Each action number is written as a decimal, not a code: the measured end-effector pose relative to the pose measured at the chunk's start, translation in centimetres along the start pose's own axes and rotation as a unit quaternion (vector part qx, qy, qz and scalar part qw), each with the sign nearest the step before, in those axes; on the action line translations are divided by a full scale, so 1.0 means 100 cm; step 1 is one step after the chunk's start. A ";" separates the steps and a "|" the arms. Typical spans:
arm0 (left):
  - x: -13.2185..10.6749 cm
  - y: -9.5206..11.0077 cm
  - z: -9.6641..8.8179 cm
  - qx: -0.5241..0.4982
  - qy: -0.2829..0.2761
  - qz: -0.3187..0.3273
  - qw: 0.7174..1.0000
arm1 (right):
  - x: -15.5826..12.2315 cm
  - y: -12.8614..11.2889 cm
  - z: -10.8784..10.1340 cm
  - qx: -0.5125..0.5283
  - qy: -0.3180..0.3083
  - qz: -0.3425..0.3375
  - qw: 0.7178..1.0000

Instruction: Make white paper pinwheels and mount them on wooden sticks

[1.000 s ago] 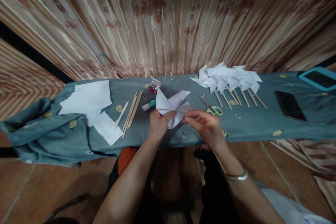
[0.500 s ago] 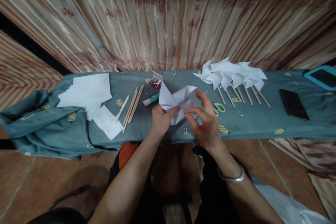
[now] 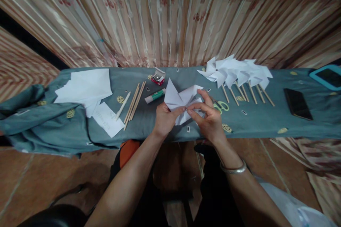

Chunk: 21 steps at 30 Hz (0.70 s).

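Note:
A white paper pinwheel [image 3: 177, 100] with folded blades is held up over the cloth-covered table. My left hand [image 3: 165, 117] grips its left side, with the thumb lying on the front near the centre. At that centre, the thumb and index finger of my right hand [image 3: 209, 118] are pinched together beside a tiny dark spot, too small to name. The other right fingers are bent near the right-hand blades. Behind the pinwheel are a glue stick [image 3: 155, 96] and a small open red-and-white box [image 3: 158, 77] of small shiny pieces. Scissors with light-green handles [image 3: 221, 106] lie by my right hand.
Several finished pinwheels [image 3: 234, 71] on sticks overlap at the back right, near a black phone [image 3: 297, 104] and a blue-framed device [image 3: 327, 77]. At left lie white paper sheets [image 3: 90, 85], a written slip [image 3: 108, 118], a white pen-like stick [image 3: 123, 105] and wooden sticks [image 3: 135, 103].
My right thumb and index finger have moved in to the pinwheel's centre, and the other right fingers have come closer to its blades. The pinwheel has tilted slightly; my left hand keeps its grip.

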State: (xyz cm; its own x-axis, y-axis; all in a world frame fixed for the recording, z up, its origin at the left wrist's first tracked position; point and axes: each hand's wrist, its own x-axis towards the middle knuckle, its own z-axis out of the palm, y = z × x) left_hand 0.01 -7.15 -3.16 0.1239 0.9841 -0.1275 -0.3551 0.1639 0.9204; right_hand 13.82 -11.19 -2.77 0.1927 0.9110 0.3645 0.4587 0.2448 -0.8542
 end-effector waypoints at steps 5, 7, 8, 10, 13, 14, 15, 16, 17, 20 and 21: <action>-0.001 0.000 0.000 -0.003 -0.008 -0.005 1.000 | 0.001 0.001 -0.001 0.011 -0.007 0.016 1.000; -0.001 0.000 0.000 -0.007 -0.009 -0.003 1.000 | 0.002 0.001 -0.001 0.014 -0.009 0.021 1.000; 0.000 0.000 0.000 -0.008 -0.008 -0.002 1.000 | 0.002 0.001 -0.002 0.015 -0.010 0.022 1.000; 0.000 -0.001 -0.001 -0.008 -0.005 -0.002 1.000 | 0.002 0.002 -0.002 0.018 -0.013 0.021 1.000; 0.000 -0.002 -0.001 0.003 -0.004 -0.005 1.000 | 0.002 0.004 -0.002 0.024 -0.017 0.024 0.999; 0.000 -0.002 -0.001 0.006 -0.005 -0.007 1.000 | 0.003 0.005 -0.002 0.026 -0.019 0.026 0.999; 0.000 -0.002 -0.001 0.007 -0.006 -0.009 1.000 | 0.003 0.006 -0.002 0.028 -0.021 0.029 0.999; 0.000 -0.002 -0.001 0.007 -0.006 -0.009 1.000 | 0.003 0.007 -0.002 0.032 -0.022 0.032 0.999; 0.000 -0.002 -0.001 0.008 -0.006 -0.008 1.000 | 0.003 0.008 -0.002 0.036 -0.023 0.035 0.998; 0.000 -0.003 -0.002 0.018 -0.002 -0.004 1.000 | 0.003 0.011 -0.001 0.046 -0.023 0.043 0.998; 0.000 -0.003 -0.002 0.023 -0.001 -0.001 1.000 | 0.003 0.011 -0.001 0.048 -0.024 0.045 0.998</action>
State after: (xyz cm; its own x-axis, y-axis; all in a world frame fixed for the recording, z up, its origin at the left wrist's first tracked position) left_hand -0.04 -7.19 -3.54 0.1254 0.9838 -0.1285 -0.3121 0.1620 0.9361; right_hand 14.48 -10.66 -3.58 0.1869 0.9448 0.2690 0.3557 0.1902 -0.9150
